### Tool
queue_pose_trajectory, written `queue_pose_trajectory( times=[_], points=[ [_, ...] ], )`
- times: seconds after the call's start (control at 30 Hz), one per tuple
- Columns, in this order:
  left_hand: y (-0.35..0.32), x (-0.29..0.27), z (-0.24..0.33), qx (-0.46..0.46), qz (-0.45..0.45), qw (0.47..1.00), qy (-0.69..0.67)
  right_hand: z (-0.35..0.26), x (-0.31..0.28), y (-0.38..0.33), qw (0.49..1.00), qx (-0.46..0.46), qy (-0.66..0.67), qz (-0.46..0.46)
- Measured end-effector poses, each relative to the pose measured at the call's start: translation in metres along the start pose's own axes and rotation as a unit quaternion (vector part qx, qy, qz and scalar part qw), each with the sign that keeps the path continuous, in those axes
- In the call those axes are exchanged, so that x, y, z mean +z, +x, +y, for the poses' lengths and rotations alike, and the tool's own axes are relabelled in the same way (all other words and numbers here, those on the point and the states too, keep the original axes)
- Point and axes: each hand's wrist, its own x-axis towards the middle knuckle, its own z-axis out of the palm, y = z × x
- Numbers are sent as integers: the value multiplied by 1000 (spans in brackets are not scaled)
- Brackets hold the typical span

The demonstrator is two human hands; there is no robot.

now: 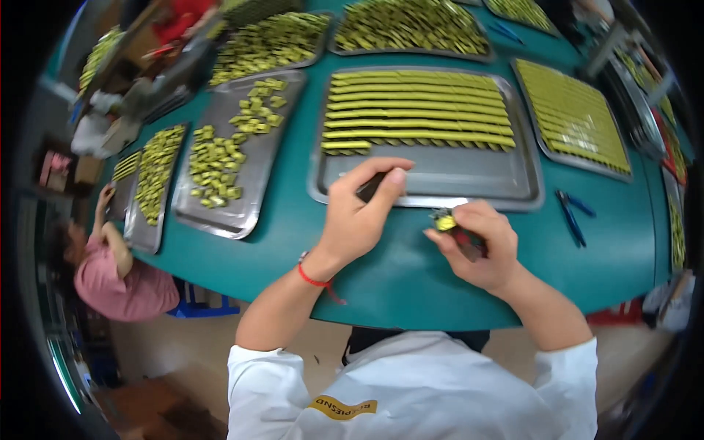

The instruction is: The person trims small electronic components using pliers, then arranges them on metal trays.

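My right hand (484, 249) is closed, its thumb and fingers pinching a small yellow block-shaped component (445, 222) with a darker, blurred end. It hovers just in front of the near rim of a large metal tray (455, 183). Several neat rows of yellow components (418, 110) fill the tray's far part, and its near strip is bare metal. My left hand (352, 216), with a red cord bracelet at the wrist, is curled over the tray's near edge. Something dark shows between its thumb and forefinger; I cannot make out what it is.
Pliers (570, 218) with blue handles lie to the right. A filled tray (576, 117) stands beyond them. On the left, a tray (246, 176) holds loose yellow components; more heaped trays (411, 28) stand at the back. A person in pink (125, 282) sits at the far left.
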Motion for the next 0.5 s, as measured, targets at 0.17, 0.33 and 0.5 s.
queue_pose_trajectory(
  times=[0.17, 0.33, 0.5],
  points=[
    [47, -59, 13, 46, 38, 983, 173, -6, -1, -13, 956, 240, 166, -14],
    [53, -165, -22, 89, 259, 829, 488, -11, 10, -9, 928, 287, 237, 18],
    [37, -193, -31, -130, 249, 737, 616, -4, 6, 8, 955, 255, 80, -131]
  ],
)
